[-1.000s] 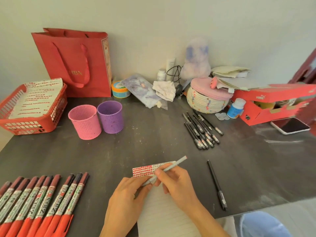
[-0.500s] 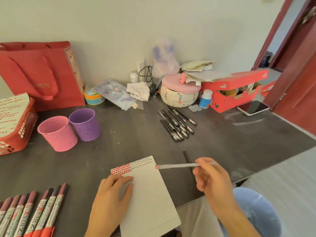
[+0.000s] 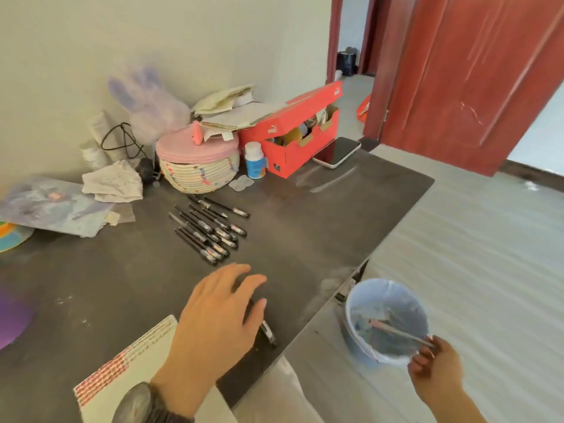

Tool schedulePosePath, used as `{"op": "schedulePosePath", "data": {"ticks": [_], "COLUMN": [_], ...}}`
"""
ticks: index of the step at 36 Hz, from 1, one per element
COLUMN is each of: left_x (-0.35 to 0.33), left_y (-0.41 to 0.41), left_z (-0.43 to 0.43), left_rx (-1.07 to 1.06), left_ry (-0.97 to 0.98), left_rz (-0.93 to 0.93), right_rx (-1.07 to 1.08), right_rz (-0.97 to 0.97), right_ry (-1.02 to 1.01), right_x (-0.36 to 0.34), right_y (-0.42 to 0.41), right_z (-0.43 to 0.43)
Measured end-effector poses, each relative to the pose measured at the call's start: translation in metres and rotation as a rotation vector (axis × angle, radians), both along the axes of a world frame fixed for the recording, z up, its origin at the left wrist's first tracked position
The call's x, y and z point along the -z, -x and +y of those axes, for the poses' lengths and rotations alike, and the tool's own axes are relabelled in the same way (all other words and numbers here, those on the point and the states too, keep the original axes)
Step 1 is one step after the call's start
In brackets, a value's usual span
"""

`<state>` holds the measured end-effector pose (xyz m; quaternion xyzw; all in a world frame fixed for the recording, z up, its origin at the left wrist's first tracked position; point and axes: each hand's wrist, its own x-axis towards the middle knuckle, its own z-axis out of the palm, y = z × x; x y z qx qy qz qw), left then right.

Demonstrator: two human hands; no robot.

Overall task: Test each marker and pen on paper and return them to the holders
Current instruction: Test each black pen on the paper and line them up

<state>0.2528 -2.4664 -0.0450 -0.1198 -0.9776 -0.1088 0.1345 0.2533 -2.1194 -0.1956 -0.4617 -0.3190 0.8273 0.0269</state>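
Note:
My left hand (image 3: 219, 319) reaches across the dark table (image 3: 320, 227) with fingers spread, lying over a single black pen (image 3: 268, 331) near the front edge; only the pen's tip end shows beneath the fingers. The white test paper (image 3: 122, 370) with red scribbles lies under my left wrist. My right hand (image 3: 436, 367) is off the table to the right and pinches a thin grey pen (image 3: 396, 331) by its end over a blue bin (image 3: 349, 303) on the floor. Several black pens (image 3: 210, 230) lie in a row mid-table. The purple holder (image 3: 12, 319) shows at the left edge.
Along the wall stand a woven basket with a pink lid (image 3: 198, 172), a small white bottle (image 3: 254, 160), a red shoebox (image 3: 293, 138) and a phone (image 3: 338, 152). A crumpled cloth (image 3: 113, 181) lies further left. A red door (image 3: 473, 87) stands open at the right.
The view swung right. My right hand carried the grey pen off the table and over the blue bin. My left hand left the paper and reached onto the lone black pen.

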Motion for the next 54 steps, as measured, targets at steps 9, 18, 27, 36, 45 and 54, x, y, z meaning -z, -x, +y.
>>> {"op": "schedulePosePath", "data": {"ticks": [9, 18, 27, 36, 45, 54], "left_x": [0.025, 0.051, 0.054, 0.053, 0.055, 0.055], "left_y": [0.102, 0.113, 0.12, 0.119, 0.121, 0.12], "left_z": [0.088, 0.096, 0.095, 0.096, 0.097, 0.096], "left_rx": [0.187, 0.115, 0.089, 0.08, 0.077, 0.07], "left_ry": [0.136, -0.019, -0.087, -0.097, -0.115, -0.117], "left_rz": [-0.258, -0.239, -0.219, -0.216, -0.191, -0.185], "right_rx": [-0.163, -0.471, -0.781, -0.752, -1.239, -1.318], "right_rz": [-0.282, -0.549, -0.614, -0.607, -0.725, -0.647], "right_ry": [-0.249, -0.329, -0.567, -0.6, -1.051, -1.081], "right_x": [0.086, 0.14, 0.178, 0.193, 0.214, 0.195], "right_y": [-0.033, -0.005, 0.049, 0.098, 0.077, 0.078], "right_z": [0.005, 0.017, 0.014, 0.019, -0.002, -0.006]}}
